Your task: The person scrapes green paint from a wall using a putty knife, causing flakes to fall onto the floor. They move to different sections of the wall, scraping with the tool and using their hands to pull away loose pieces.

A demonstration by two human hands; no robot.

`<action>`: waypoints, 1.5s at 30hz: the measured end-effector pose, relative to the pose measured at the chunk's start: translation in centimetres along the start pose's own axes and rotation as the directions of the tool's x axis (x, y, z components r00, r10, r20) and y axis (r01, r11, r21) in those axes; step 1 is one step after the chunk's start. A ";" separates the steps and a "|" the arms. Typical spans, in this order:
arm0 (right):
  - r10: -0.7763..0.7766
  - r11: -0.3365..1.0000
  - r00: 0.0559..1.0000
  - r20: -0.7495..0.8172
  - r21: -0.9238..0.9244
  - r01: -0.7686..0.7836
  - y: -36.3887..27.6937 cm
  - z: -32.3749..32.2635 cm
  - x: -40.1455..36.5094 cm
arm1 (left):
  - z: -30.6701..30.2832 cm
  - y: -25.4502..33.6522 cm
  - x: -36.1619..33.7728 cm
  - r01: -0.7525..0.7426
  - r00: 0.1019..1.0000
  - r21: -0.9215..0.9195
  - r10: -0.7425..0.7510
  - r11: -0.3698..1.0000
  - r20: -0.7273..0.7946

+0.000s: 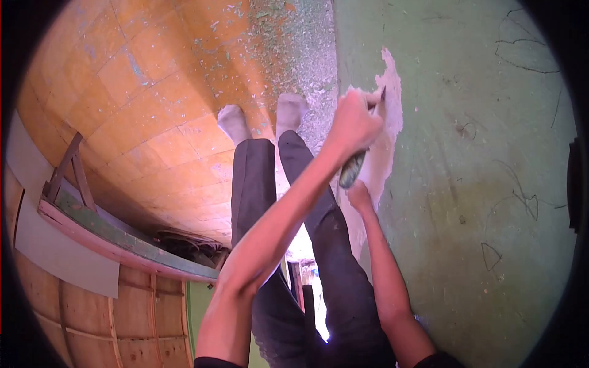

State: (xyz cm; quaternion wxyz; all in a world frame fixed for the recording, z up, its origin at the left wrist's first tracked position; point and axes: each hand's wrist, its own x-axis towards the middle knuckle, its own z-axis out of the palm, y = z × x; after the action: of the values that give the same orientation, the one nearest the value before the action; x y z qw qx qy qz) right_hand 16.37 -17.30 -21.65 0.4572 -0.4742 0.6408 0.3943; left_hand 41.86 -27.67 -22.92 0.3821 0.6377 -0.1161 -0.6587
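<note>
Looking down along a person's own body beside a green painted wall (pixel 466 202) that fills the right side; the left hand (pixel 356 122) is clenched round a slim scraping tool with a dark mottled handle (pixel 352 168); its tip is pressed to the wall at the edge of a pale grey patch of bare plaster (pixel 392 129), seemingly angled so the blade meets the paint's torn rim; the right hand (pixel 359 197) rests against the wall just below the handle's end, probably for steadiness, though whether its fingers are curled or loose cannot be told; dark-trousered legs end in grey socks (pixel 233 122) on an orange tiled floor (pixel 159 122) littered with paint flakes near the wall's foot; a green-and-pink wooden board (pixel 123 242) lies well apart at the left, leaving open floor between.
</note>
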 end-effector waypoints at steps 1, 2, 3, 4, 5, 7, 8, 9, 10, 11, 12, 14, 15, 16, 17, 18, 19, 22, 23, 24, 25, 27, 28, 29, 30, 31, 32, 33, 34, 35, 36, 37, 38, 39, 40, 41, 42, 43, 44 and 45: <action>0.040 0.999 0.999 0.029 0.017 -0.041 0.7 0.4 -0.2 | -0.2 -0.3 0.4 0.076 0.997 -0.046 -0.075 0.996 0.017; 0.072 0.997 0.996 0.058 0.030 -0.074 1.3 0.7 0.2 | -0.9 -0.2 1.4 0.146 0.989 -0.090 -0.144 0.985 0.030; 0.091 0.995 0.993 0.080 0.040 -0.095 1.0 0.5 0.9 | -1.8 0.8 2.1 0.202 0.979 -0.135 -0.198 0.970 0.039; 0.085 0.995 0.994 0.064 0.040 -0.088 1.0 -0.2 1.2 | -2.0 1.8 2.0 0.201 0.979 -0.112 -0.197 0.973 0.049; 0.081 0.995 0.995 0.056 0.050 -0.084 0.6 -0.3 0.9 | -1.4 1.9 1.5 0.056 0.998 -0.089 -0.059 0.994 -0.032; 0.065 0.996 0.996 0.068 0.064 -0.069 0.5 0.5 0.7 | -0.6 1.5 0.7 -0.059 0.993 -0.055 0.053 0.997 -0.109; 0.047 0.997 0.997 0.068 0.065 -0.051 0.6 0.6 0.8 | -0.6 1.7 0.8 -0.044 0.993 -0.055 0.037 0.998 -0.109; 0.033 0.998 0.996 0.080 0.055 -0.037 1.0 0.6 0.4 | -0.7 1.9 0.8 -0.028 0.994 -0.056 0.022 0.998 -0.110; 0.073 0.997 0.993 0.093 0.019 -0.075 1.6 0.8 -0.2 | -1.7 2.2 2.0 0.073 0.995 -0.089 -0.078 0.993 -0.058; 0.097 0.995 0.991 0.088 -0.014 -0.096 1.5 0.6 0.1 | -2.3 2.7 3.3 0.151 0.988 -0.116 -0.153 0.982 -0.007; 0.117 0.993 0.990 0.081 -0.043 -0.114 1.3 0.3 0.9 | -2.4 2.6 3.7 0.092 0.995 -0.017 -0.092 0.996 0.036; 0.104 0.995 0.992 0.067 0.006 -0.104 0.9 0.0 0.4 | -1.3 2.4 2.0 0.013 0.999 -0.010 -0.014 1.000 -0.035; 0.095 0.994 0.994 0.059 0.041 -0.097 0.2 0.1 0.4 | -1.5 2.6 1.9 0.043 0.998 -0.079 -0.047 0.996 -0.050; 0.107 0.993 0.991 0.084 0.039 -0.110 0.5 0.4 0.7 | -1.7 2.9 1.8 0.069 0.995 -0.148 -0.080 0.987 -0.065; 0.120 0.992 0.988 0.102 0.033 -0.124 0.7 0.7 0.3 | -2.1 2.6 2.5 0.104 0.993 -0.120 -0.111 0.987 -0.045; 0.126 0.991 0.986 0.111 0.026 -0.130 0.7 0.5 0.2 | -2.6 2.4 3.8 0.127 0.991 -0.095 -0.130 0.987 -0.026; 0.124 0.992 0.986 0.109 0.024 -0.127 0.6 -0.1 0.6 | -2.6 2.5 5.1 0.134 0.991 -0.067 -0.135 0.989 -0.008; 0.104 0.994 0.990 0.097 0.019 -0.106 -0.4 -0.5 0.3 | -1.4 3.8 2.1 0.025 0.997 -0.023 -0.027 0.999 -0.071; 0.117 0.993 0.988 0.099 0.018 -0.119 0.1 0.0 0.3 | -1.5 4.1 1.5 -0.007 0.997 -0.010 0.006 1.000 -0.082; 0.130 0.991 0.986 0.101 0.017 -0.132 0.8 0.6 0.3 | -2.1 3.3 2.6 -0.059 0.993 -0.009 0.058 0.998 -0.099; 0.163 0.986 0.980 0.112 -0.002 -0.164 2.5 1.2 0.8 | -2.5 2.6 3.1 0.023 0.999 -0.020 -0.024 1.000 -0.026; 0.149 0.988 0.983 0.105 0.019 -0.152 1.5 0.2 1.7 | -4.1 4.2 4.5 0.133 0.985 -0.015 -0.130 0.991 0.117; 0.123 0.990 0.986 0.116 0.052 -0.130 1.3 0.1 1.2 | -3.5 4.6 3.5 0.110 0.992 -0.005 -0.109 0.994 0.070; 0.103 0.990 0.985 0.135 0.084 -0.115 1.0 0.2 0.7 | -3.1 4.6 2.6 0.076 0.997 -0.012 -0.076 0.997 0.035; 0.112 0.991 0.984 0.137 0.064 -0.121 0.7 0.5 1.5 | -2.9 4.5 2.1 0.031 0.999 -0.006 -0.031 1.000 0.009; 0.133 0.989 0.981 0.142 0.038 -0.140 0.7 0.6 1.8 | -2.6 4.3 1.6 -0.004 1.000 -0.008 0.004 1.000 -0.011; 0.163 0.987 0.973 0.163 -0.011 -0.163 1.2 0.8 1.1 | -2.3 2.4 3.5 -0.074 0.991 0.128 0.087 0.989 -0.098; 0.163 0.986 0.974 0.160 -0.014 -0.163 1.8 1.2 0.7 | -2.9 2.1 4.4 0.016 0.999 0.069 -0.012 0.997 -0.053; 0.149 0.989 0.980 0.133 -0.014 -0.149 2.5 1.1 1.2 | -3.6 2.6 5.7 0.081 0.997 0.010 -0.081 0.997 -0.001; 0.148 0.989 0.981 0.128 0.011 -0.151 2.1 0.8 1.2 | -3.7 3.0 6.4 0.153 0.987 -0.040 -0.151 0.987 0.062; 0.147 0.988 0.981 0.123 0.035 -0.152 1.8 0.5 1.3 | -3.5 3.6 5.3 0.105 0.994 -0.036 -0.104 0.994 0.017; 0.122 0.992 0.982 0.141 0.025 -0.127 1.7 0.8 0.7 | -3.2 3.7 3.5 0.110 0.994 -0.025 -0.109 0.994 0.017; 0.092 0.995 0.986 0.142 0.027 -0.097 1.7 1.1 1.0 | -2.8 4.5 2.1 0.098 0.995 -0.009 -0.098 0.995 0.025; 0.101 0.995 0.984 0.148 0.010 -0.104 2.0 1.3 0.9 | -2.5 4.9 1.6 0.080 0.996 0.005 -0.080 0.997 0.042; 0.110 0.994 0.982 0.153 -0.008 -0.111 2.3 1.5 0.9 | -2.9 3.7 2.6 0.078 0.995 0.012 -0.079 0.997 0.060; 0.155 0.987 0.972 0.175 -0.059 -0.147 3.2 1.7 0.8 | -3.2 2.7 3.2 0.118 0.991 -0.012 -0.117 0.993 0.062; 0.179 0.981 0.967 0.181 -0.101 -0.163 2.9 1.3 1.4 | -3.8 2.5 4.4 0.132 0.990 -0.029 -0.130 0.991 0.060; 0.177 0.983 0.971 0.161 -0.067 -0.169 2.7 0.6 1.9 | -3.8 2.6 5.6 0.133 0.990 -0.046 -0.130 0.990 0.060; 0.181 0.983 0.973 0.146 -0.026 -0.179 2.4 0.6 1.4 | -3.2 2.6 5.2 0.112 0.993 -0.046 -0.110 0.993 0.034; 0.193 0.980 0.970 0.148 0.013 -0.197 2.7 1.1 1.0 | -2.9 3.0 3.9 0.092 0.995 -0.059 -0.090 0.994 0.034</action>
State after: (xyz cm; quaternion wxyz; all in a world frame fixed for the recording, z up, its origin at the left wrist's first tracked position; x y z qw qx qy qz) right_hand 13.88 -15.89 -22.68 0.4687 -0.3725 0.6542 0.4622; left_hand 46.00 -31.27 -24.37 0.3691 0.6201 -0.0729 -0.6884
